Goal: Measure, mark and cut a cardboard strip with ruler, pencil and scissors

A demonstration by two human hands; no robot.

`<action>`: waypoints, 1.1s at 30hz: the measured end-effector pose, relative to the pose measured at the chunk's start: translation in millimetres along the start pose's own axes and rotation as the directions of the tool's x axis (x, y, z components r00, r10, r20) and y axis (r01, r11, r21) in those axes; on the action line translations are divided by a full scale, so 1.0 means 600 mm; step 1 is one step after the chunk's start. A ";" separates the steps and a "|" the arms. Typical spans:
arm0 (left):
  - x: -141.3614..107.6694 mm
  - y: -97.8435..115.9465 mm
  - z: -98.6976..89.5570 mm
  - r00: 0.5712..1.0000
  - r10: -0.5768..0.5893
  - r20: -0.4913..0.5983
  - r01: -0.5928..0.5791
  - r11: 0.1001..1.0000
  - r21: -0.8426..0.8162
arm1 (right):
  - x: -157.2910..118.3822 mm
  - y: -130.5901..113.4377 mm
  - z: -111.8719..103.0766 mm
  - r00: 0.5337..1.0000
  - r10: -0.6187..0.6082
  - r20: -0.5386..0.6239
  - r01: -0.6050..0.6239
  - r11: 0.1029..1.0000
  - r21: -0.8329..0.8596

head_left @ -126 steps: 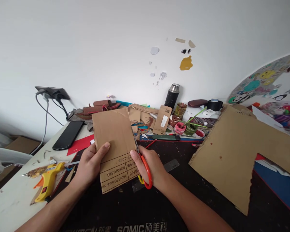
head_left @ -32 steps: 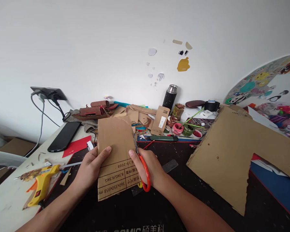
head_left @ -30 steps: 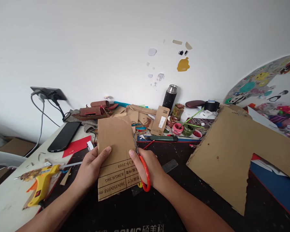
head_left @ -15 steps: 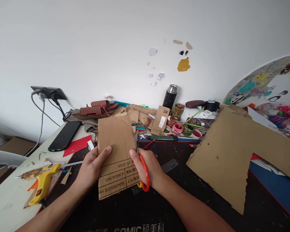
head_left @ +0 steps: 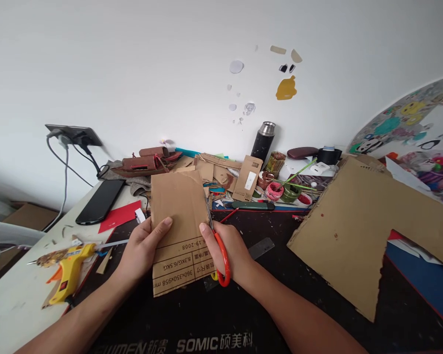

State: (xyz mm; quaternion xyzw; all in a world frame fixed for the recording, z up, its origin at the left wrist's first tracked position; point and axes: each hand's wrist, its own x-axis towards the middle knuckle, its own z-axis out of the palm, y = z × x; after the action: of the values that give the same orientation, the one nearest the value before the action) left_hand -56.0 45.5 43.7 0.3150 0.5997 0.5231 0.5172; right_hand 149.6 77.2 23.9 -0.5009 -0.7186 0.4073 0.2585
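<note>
- Holding the cardboard piece [head_left: 179,206] up in front of you, over the black mat [head_left: 143,319], printed text upside down at its near end.
- Left hand [head_left: 142,248]: closed on the piece's left edge, thumb on top, fingers mostly hidden below.
- Right hand [head_left: 229,246]: wrapped round the scissors [head_left: 225,260], red handle loop showing, a bit of yellow under it; thumb close over the piece's right edge.
- Blades lie along that right edge, partly covered; can't tell how wide they're spread.
- Step in hand: looks like you're trimming the right side.
- Next move probably calls for a steady left grip, blades lined up with the edge, left fingers clear of the cut.
- Just beyond: red pencil [head_left: 230,215], green cutter [head_left: 253,205], clear strip [head_left: 262,248] near your right wrist.
- Right: big cardboard sheet [head_left: 347,231] could crowd your elbow if it swings out.
- Left: glue gun [head_left: 68,275] near your forearm, then red paper [head_left: 120,216], phone [head_left: 100,202].
- Back: model boat [head_left: 143,164], cardboard scraps [head_left: 206,171], open paint jars [head_left: 273,191], which look easy to knock; black flask [head_left: 263,141] by the wall.
</note>
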 end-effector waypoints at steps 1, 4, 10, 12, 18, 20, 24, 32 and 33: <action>0.001 0.002 -0.001 1.000 -0.004 0.011 0.004 1.000 -0.002 | 0.000 0.000 -0.001 1.000 -0.010 0.000 0.010 1.000 0.010; 0.004 0.009 -0.009 0.997 -0.035 0.076 0.037 0.999 -0.027 | 0.000 -0.001 -0.005 1.000 -0.021 0.000 0.021 1.000 -0.004; 0.012 0.024 -0.025 0.999 -0.003 0.038 0.008 0.988 -0.152 | 0.004 0.003 -0.008 0.998 -0.030 0.050 0.033 0.997 -0.063; 0.014 0.027 -0.025 1.000 -0.003 0.020 0.005 0.992 -0.127 | 0.006 0.006 -0.006 0.997 -0.038 0.072 0.040 0.999 -0.017; 0.015 0.021 -0.018 1.000 0.018 -0.025 -0.021 0.993 -0.113 | 0.005 0.010 -0.003 0.993 -0.064 0.096 0.040 0.972 0.230; 0.017 0.016 -0.019 0.999 0.030 -0.045 -0.035 0.992 -0.123 | 0.005 0.010 -0.002 0.993 -0.066 0.098 0.033 0.952 0.304; 0.021 0.008 -0.024 0.997 0.043 -0.057 -0.050 0.991 -0.120 | 0.005 0.008 -0.001 0.996 -0.057 0.075 0.024 0.927 0.375; 0.018 0.008 -0.024 0.996 0.037 -0.075 -0.047 0.989 -0.140 | 0.005 0.004 -0.005 0.995 -0.065 0.073 0.030 0.918 0.396; 0.017 0.010 -0.023 0.997 0.032 -0.072 -0.042 0.989 -0.141 | 0.005 0.004 -0.005 0.995 -0.070 0.072 0.036 0.919 0.392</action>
State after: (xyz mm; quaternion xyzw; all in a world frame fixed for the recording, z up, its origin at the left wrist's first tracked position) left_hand -72.9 52.1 45.4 0.2700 0.5727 0.5847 0.5071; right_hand 152.2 81.2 23.5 -0.4022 -0.6465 0.5559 0.3336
